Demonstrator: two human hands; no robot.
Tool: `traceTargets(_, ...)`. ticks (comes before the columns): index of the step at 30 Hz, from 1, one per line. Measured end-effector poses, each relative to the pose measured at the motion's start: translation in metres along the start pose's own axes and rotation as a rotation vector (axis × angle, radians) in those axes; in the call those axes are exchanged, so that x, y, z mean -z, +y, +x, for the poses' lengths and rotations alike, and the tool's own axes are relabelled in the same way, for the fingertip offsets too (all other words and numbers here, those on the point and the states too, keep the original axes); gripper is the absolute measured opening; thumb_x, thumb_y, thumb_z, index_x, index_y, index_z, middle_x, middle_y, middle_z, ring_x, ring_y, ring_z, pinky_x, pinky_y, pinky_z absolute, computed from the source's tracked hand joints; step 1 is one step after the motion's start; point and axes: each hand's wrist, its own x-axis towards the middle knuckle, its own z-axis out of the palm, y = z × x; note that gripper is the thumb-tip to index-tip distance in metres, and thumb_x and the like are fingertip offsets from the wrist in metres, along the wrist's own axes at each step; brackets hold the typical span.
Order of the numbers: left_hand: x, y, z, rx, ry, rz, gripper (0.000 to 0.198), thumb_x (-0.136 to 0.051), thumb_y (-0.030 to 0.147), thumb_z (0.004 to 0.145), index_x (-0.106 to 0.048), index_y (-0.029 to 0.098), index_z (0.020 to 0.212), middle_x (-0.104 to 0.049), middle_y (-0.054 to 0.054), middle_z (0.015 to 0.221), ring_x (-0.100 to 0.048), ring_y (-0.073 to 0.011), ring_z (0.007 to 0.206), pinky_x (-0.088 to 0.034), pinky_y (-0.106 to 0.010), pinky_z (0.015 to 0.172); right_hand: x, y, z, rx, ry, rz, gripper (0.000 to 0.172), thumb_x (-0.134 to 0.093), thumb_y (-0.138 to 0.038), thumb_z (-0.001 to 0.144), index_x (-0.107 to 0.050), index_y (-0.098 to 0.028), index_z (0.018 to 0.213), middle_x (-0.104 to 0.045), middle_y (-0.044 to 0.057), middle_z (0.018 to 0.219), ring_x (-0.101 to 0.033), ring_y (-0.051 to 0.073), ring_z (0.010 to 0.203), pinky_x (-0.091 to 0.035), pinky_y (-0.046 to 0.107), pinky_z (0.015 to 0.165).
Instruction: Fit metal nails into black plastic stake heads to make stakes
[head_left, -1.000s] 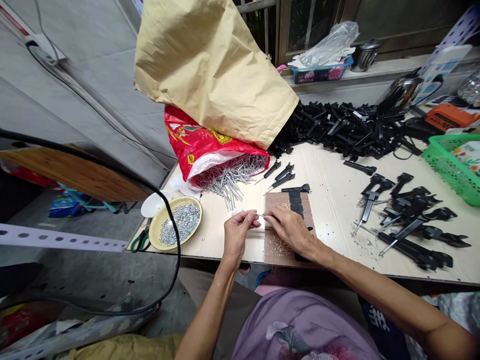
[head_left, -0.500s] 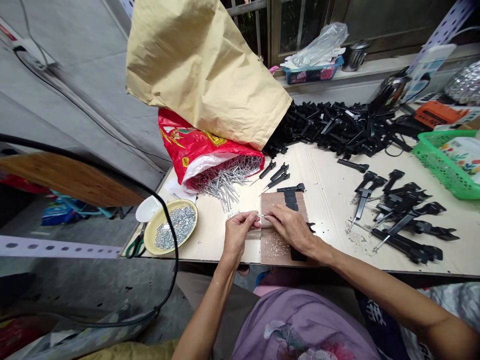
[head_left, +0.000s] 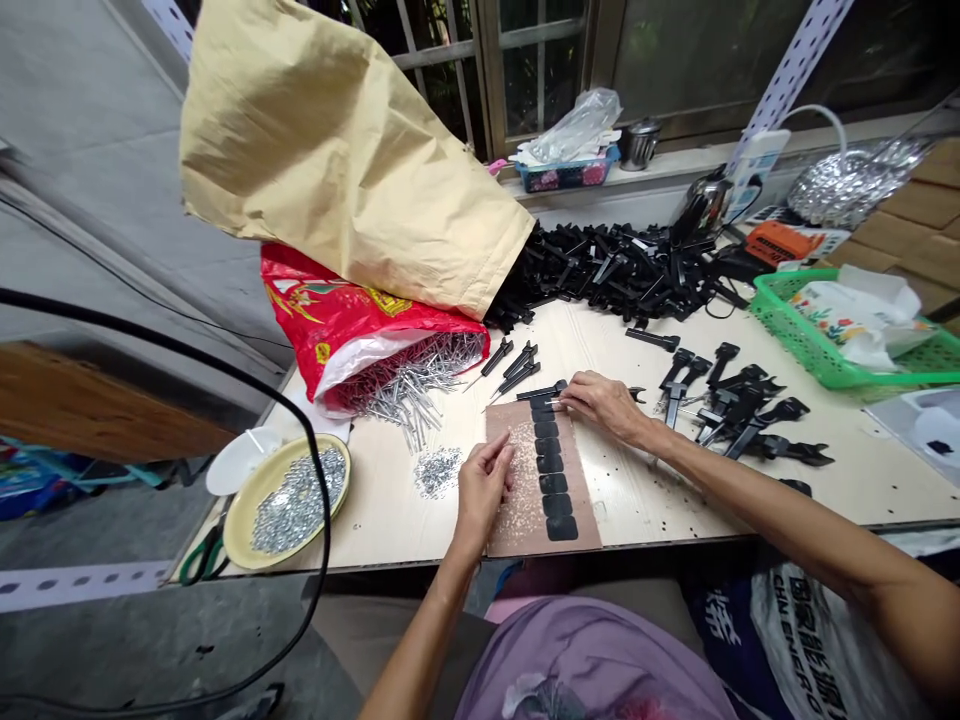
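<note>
My right hand [head_left: 600, 403] pinches a thin metal pin [head_left: 553, 402] over the top end of a column of black pads [head_left: 550, 463]. The pads lie on a brown board [head_left: 517, 530] at the table's front edge. My left hand [head_left: 486, 480] rests over the board's left side, fingers curled and pressed together; whether they hold anything is too small to tell. A small heap of metal bits [head_left: 438, 472] lies left of that hand. Behind the board are a few black plastic parts with pins [head_left: 519, 378]. More black parts [head_left: 739, 400] lie to the right.
A red bag [head_left: 330, 320] spills metal pins [head_left: 420, 385] under a tan sack [head_left: 352, 170]. A yellow bowl [head_left: 232, 520] of metal bits stands at left, near green-handled scissors [head_left: 202, 560]. A black parts pile [head_left: 615, 270] and green basket [head_left: 795, 345] are farther back.
The hands have moved apart. My right hand has gone forward to the top of the pad column, uncovering the pads. My left hand has stayed near the board. The camera view has shifted right.
</note>
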Motion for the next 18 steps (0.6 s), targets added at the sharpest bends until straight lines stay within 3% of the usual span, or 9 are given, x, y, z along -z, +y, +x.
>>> traceTargets(4,-0.003,-0.011,-0.001,-0.126,0.071,0.174,0.04,-0.058,0.042,0.08,-0.066,0.018,0.112,-0.053,0.001,0.069,-0.047,-0.0067,0.049,-0.039,-0.02,0.047,-0.009,-0.005,-0.011,0.099,-0.034,0.044,0.028,-0.042,-0.03,0.094,-0.066,-0.019,0.088,-0.062,0.005,0.084,-0.05,0.015,0.079,-0.039,0.026,0.063)
traceTargets(9,-0.007,-0.015,-0.001,-0.199,0.123,0.278,0.036,-0.051,0.04,0.086,-0.064,0.02,0.113,-0.056,-0.001,0.082,-0.049,-0.0081,0.056,-0.042,-0.023,0.059,-0.014,-0.019,-0.035,0.429,-0.126,0.136,0.027,-0.038,-0.018,0.095,-0.064,-0.017,0.088,-0.061,0.003,0.079,-0.048,0.013,0.072,-0.04,0.027,0.063)
traceTargets(14,-0.009,-0.013,-0.001,-0.202,0.142,0.324,0.037,-0.05,0.042,0.087,-0.063,0.02,0.113,-0.059,-0.002,0.085,-0.05,-0.0091,0.057,-0.043,-0.024,0.06,-0.011,-0.015,-0.027,0.259,-0.014,0.081,0.03,-0.034,-0.017,0.095,-0.061,-0.013,0.082,-0.058,0.004,0.076,-0.048,0.014,0.072,-0.043,0.026,0.058)
traceTargets(18,-0.009,-0.014,0.001,-0.201,0.153,0.368,0.038,-0.05,0.042,0.086,-0.063,0.021,0.114,-0.061,-0.004,0.087,-0.053,-0.0102,0.058,-0.043,-0.025,0.06,-0.007,-0.023,-0.029,0.653,-0.22,0.179,0.03,-0.036,-0.012,0.094,-0.061,-0.016,0.078,-0.057,0.0,0.073,-0.047,0.011,0.07,-0.044,0.024,0.06)
